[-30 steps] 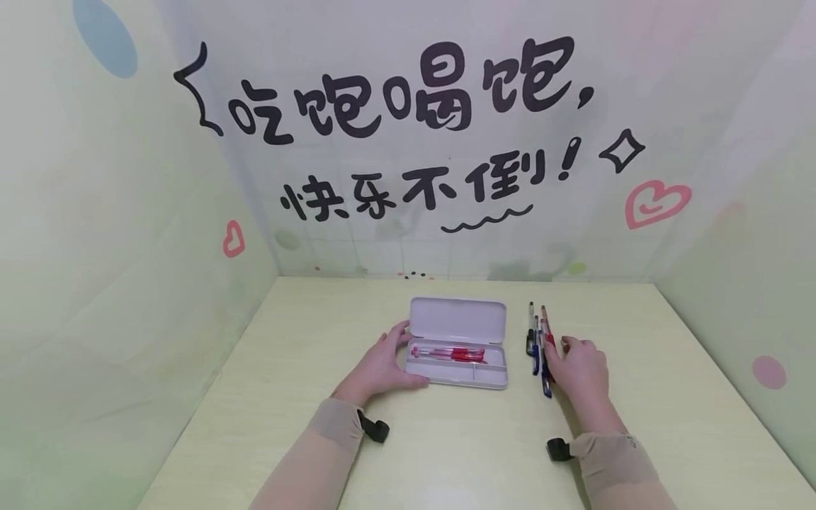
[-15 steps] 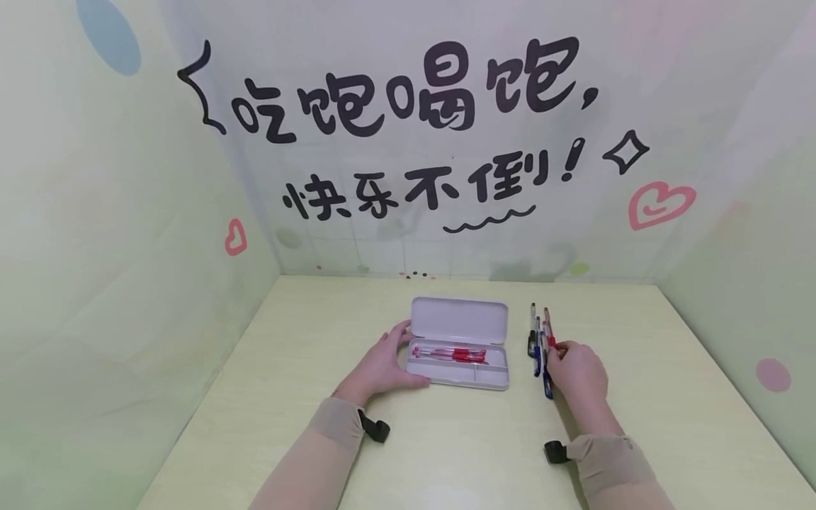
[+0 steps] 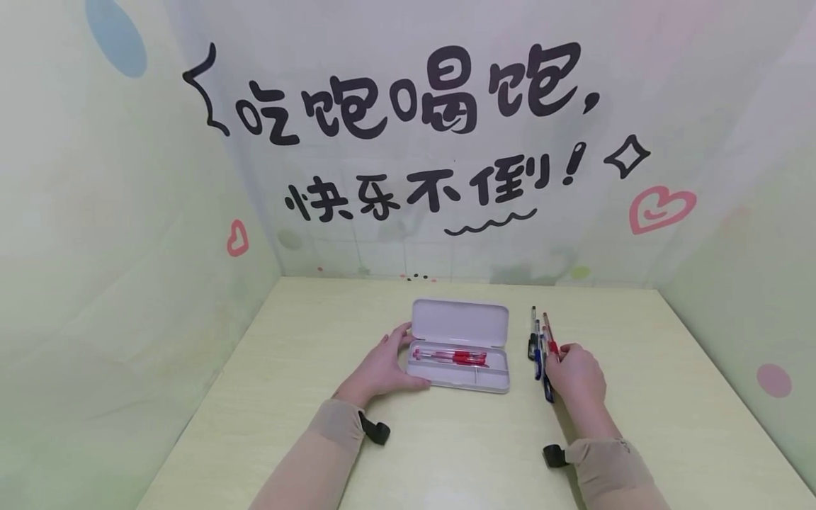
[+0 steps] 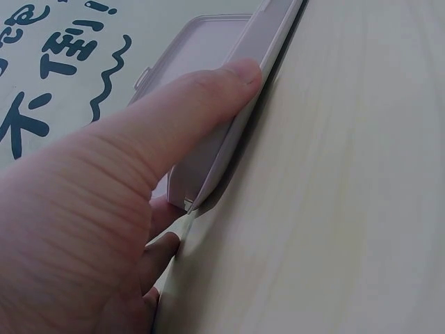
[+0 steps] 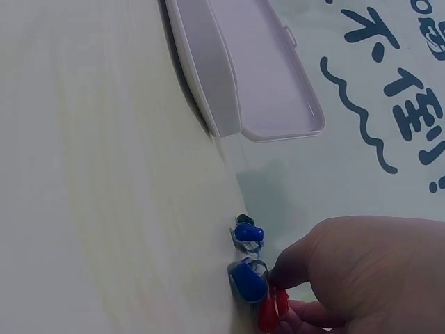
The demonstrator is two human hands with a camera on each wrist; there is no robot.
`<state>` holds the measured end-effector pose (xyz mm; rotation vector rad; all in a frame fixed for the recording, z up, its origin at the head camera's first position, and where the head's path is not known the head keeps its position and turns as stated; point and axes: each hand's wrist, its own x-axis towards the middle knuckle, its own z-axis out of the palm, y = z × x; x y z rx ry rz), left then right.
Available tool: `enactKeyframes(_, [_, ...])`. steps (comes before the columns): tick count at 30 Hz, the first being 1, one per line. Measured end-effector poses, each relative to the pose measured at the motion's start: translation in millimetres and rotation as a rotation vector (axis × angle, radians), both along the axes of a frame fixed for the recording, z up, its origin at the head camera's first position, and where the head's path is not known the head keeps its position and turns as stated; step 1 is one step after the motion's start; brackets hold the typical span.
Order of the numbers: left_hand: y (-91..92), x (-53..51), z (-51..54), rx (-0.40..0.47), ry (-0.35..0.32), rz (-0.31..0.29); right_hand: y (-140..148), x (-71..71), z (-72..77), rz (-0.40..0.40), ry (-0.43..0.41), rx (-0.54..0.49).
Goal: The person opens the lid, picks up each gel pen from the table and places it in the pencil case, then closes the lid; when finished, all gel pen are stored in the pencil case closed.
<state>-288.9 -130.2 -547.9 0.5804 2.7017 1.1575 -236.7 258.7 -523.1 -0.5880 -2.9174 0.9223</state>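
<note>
An open pale-lilac pencil case (image 3: 440, 377) lies on the table with its lid (image 3: 460, 323) tipped back; red pens (image 3: 468, 358) lie in its rear compartment. My left hand (image 3: 380, 368) grips the case's left end, thumb (image 4: 208, 90) over the front edge, other fingers at the end and behind. To the right of the case my right hand (image 3: 579, 374) pinches a red pen (image 3: 553, 346) between thumb and fingers. In the right wrist view, two red ends (image 5: 268, 316) show by the fingers. Touching or close beside them lie blue pens (image 3: 538, 360) and a black pen (image 3: 532, 343).
Pale wood-look table (image 3: 446, 453) stretches in front of the case and to both sides. A printed fabric wall (image 3: 357, 248) with lettering stands behind it, with more fabric at left and right. Each sleeve bears a small black wrist camera (image 3: 554, 455).
My right hand's fingers, earlier lifted beside the pens, have come in and down onto the red pen. The left hand and the case stay put; the head view shifts slightly.
</note>
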Motion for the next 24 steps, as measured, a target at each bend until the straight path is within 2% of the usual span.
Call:
enactKeyframes(7, [0.1,0.1,-0.3,-0.003,0.006,-0.003,1.9,0.8,-2.5,0.001,0.026,-0.021])
enactKeyframes(15, [-0.8,0.2,0.0,-0.003,0.008,-0.006,1.1,0.7,-3.5,-0.038,0.058,-0.026])
enactKeyframes(20, [-0.7,0.7,1.4,-0.003,0.005,-0.003,-4.1,1.1,-2.0,-0.047,0.163,0.013])
enactKeyframes(24, [-0.5,0.4,1.8,-0.008,0.001,0.000,-11.7,-0.1,0.0,-0.014,0.296,0.016])
